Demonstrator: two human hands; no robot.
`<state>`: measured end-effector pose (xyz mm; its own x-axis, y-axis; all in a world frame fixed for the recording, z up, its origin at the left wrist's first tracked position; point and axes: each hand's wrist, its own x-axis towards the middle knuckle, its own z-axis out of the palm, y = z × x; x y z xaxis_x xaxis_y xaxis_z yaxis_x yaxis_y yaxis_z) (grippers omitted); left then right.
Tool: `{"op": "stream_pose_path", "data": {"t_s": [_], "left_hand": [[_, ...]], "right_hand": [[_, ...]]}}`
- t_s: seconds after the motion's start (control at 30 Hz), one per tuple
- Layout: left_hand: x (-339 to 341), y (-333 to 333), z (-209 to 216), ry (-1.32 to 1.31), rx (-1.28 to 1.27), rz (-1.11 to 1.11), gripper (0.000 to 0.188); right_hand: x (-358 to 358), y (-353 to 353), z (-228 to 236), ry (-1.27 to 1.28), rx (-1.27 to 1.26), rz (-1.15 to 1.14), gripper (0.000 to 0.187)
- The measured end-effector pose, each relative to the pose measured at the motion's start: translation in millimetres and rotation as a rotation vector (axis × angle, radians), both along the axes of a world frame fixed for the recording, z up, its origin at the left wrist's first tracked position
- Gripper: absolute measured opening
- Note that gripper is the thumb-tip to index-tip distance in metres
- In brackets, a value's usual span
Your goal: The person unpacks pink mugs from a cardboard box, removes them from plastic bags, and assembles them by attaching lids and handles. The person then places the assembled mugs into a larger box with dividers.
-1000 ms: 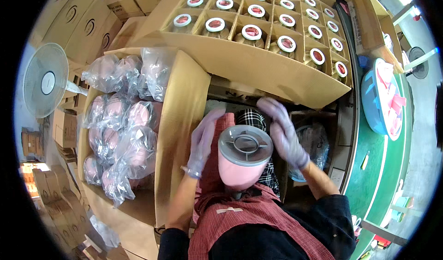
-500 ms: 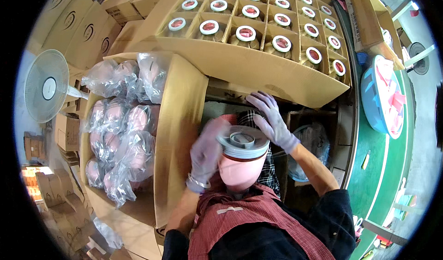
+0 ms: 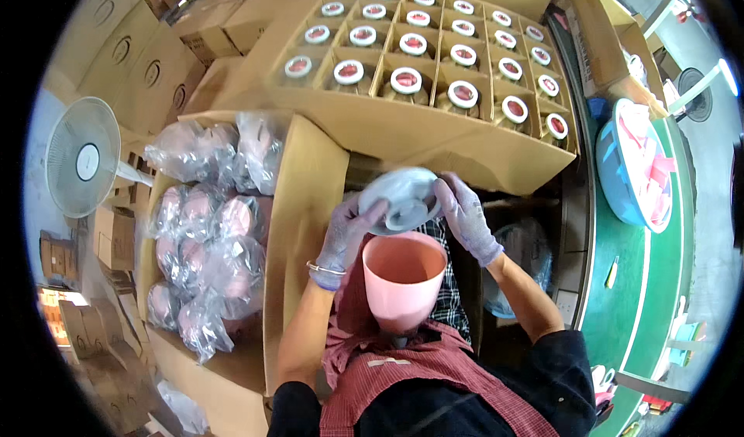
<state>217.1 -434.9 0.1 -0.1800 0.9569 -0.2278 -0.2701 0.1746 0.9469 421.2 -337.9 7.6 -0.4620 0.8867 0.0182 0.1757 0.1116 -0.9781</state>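
A round grey translucent lid (image 3: 401, 193) with a raised ring is tilted in the air. My left hand (image 3: 346, 234), in a pale lilac glove, grips its left edge with the thumb over its face. My right hand (image 3: 468, 218), gloved alike, pinches the lid's right edge. Just below and nearer to me stands a pink, bowl-shaped container (image 3: 403, 291), its round mouth uncovered and facing up. The inside looks hollow, and its narrow dark base rests at my lap against the red checked apron (image 3: 418, 383).
A divided carton (image 3: 434, 139) of jars with white-rimmed lids stands ahead. To the left, another carton (image 3: 306, 204) holds pink items in clear bags (image 3: 205, 212), with a fan (image 3: 84, 158) beyond. On the right, a blue basin (image 3: 620, 181) sits on a green table (image 3: 620, 305).
The lid has come off the pink container and now hangs tilted above it. My right hand has moved from above the lid down to its edge; my left hand now grips it too.
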Motion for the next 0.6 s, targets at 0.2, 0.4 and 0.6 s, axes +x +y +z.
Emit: {"op": "stream_pose_path", "data": {"t_s": [0.2,0.4,0.6], "left_hand": [[40,22,51,-0.071,0.142,0.369,0.029],[16,19,0,1.417,0.667,0.108,0.071],[27,10,-16,0.748,0.195,-0.386,0.041]], "right_hand": [[-36,2,16,-0.122,0.694,0.139,0.07],[-39,39,29,0.199,0.091,0.238,0.048],[-81,153,71,-0.715,0.67,-0.192,0.062]]}}
